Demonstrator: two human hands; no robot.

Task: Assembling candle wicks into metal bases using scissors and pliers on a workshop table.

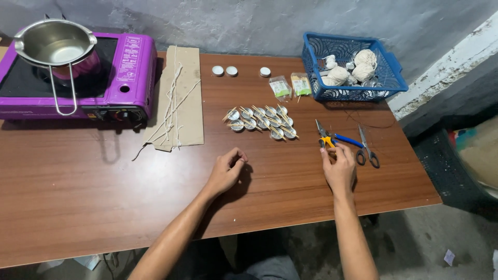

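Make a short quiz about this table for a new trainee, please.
1. True or false: the right hand touches the pliers.
2. What lies directly right of the pliers?
3. Which holds balls of string: A) the pot, B) the basket, C) the cardboard?

Key: 1 true. 2 The scissors. 3 B.

two small clear plastic packets with green-and-yellow printed inserts [290, 86] lie side by side on the brown wooden desk [104, 197], just left of the blue plastic basket [386, 65] | white rectangular printed label [129, 58] on the top of the purple portable gas stove [132, 85], right of its burner
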